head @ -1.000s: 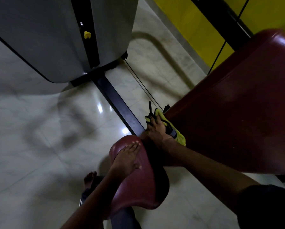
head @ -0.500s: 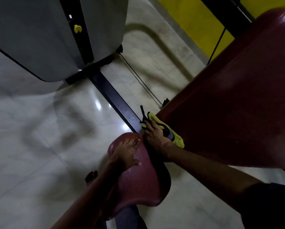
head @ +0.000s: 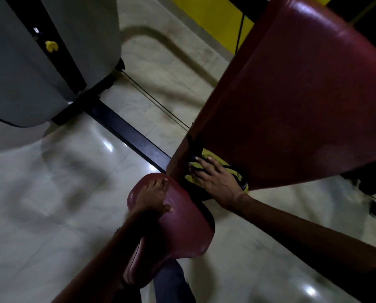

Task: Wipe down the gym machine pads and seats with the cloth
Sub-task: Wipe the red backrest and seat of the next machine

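Observation:
A large dark-red back pad (head: 302, 101) slopes down from the upper right. My right hand (head: 213, 178) presses a yellow cloth with black trim (head: 207, 154) flat against the pad's lower end, fingers spread straight. Below it is the small dark-red seat (head: 182, 226). My left hand (head: 153, 197) rests on the seat's front rim with the fingers laid over its edge and the thumb on top. Most of the cloth is hidden under my right hand.
A grey weight-stack shroud (head: 29, 68) with a yellow selector pin (head: 50, 46) stands at the upper left. A black floor rail (head: 128, 130) and a thin cable (head: 156, 103) run across the pale tiles towards the seat. A yellow wall (head: 206, 16) is behind.
My right hand has slid the cloth up and right along the lower end of the back pad. My left hand stays on the seat rim. The view has shifted closer.

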A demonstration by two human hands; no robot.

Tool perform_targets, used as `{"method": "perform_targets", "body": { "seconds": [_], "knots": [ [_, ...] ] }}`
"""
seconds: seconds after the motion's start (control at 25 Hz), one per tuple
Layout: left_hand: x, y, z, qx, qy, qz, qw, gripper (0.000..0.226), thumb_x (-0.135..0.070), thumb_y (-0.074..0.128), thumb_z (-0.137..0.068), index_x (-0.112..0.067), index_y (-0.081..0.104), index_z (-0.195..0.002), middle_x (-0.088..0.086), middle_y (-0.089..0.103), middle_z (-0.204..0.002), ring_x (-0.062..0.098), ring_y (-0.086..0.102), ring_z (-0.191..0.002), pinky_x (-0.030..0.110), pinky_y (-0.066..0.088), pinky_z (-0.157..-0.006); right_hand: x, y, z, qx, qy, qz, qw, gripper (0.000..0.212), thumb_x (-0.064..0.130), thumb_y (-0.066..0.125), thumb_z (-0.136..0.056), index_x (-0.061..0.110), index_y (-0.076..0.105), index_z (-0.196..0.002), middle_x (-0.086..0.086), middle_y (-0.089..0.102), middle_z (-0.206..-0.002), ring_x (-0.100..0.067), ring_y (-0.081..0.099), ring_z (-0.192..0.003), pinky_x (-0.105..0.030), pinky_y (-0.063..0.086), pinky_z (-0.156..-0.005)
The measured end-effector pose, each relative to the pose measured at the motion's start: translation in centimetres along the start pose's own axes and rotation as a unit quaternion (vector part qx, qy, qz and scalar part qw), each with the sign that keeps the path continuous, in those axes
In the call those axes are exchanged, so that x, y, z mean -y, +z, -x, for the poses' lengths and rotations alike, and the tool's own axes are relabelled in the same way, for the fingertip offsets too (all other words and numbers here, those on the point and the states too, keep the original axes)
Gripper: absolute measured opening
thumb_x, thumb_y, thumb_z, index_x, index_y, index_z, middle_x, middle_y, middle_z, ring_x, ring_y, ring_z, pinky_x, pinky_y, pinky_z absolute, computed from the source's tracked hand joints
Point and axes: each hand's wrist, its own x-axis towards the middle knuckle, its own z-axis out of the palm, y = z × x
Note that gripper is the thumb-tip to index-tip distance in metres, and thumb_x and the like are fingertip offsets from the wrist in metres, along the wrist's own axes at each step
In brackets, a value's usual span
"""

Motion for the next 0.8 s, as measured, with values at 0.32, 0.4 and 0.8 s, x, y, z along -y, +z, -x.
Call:
{"method": "perform_targets", "body": {
  "seconds": [0.32,0.4,0.8],
  "knots": [
    [-0.6,-4.4,0.3,-0.174,0.026,0.287,0.942,0.046,-0.021,0.048,-0.100,-0.017,0.044,-0.145,0.006,0.054,-0.138,0.019,0.053,-0.123,0.020,0.038,-0.095,-1.1,-3.5,3.5,-0.088,0.224,-0.065,0.968,0.071,0.021,0.048,-0.096,0.018,0.017,-0.160,0.004,0.018,-0.166,-0.026,0.010,-0.153,-0.040,0.004,-0.123],
    [-1.8,-7.7,0.5,-0.208,0.067,0.326,0.920,0.045,-0.017,0.043,-0.103,-0.018,0.041,-0.148,0.005,0.051,-0.144,0.013,0.048,-0.127,0.006,0.029,-0.095,-1.0,-4.3,4.1,-0.099,0.268,-0.090,0.954,0.084,0.023,0.062,-0.092,0.020,0.014,-0.160,0.006,0.010,-0.167,-0.026,0.011,-0.153,-0.040,0.006,-0.124],
    [-7.4,-18.8,0.2,-0.303,0.228,0.366,0.850,0.051,-0.011,0.048,-0.100,-0.021,0.040,-0.150,-0.005,0.044,-0.152,0.006,0.041,-0.139,0.038,0.041,-0.111,-2.2,-8.7,4.1,-0.316,0.525,-0.221,0.759,0.087,0.008,0.056,-0.073,0.013,0.029,-0.156,-0.002,0.019,-0.165,-0.027,0.030,-0.149,-0.055,0.013,-0.122]
  ]
}}
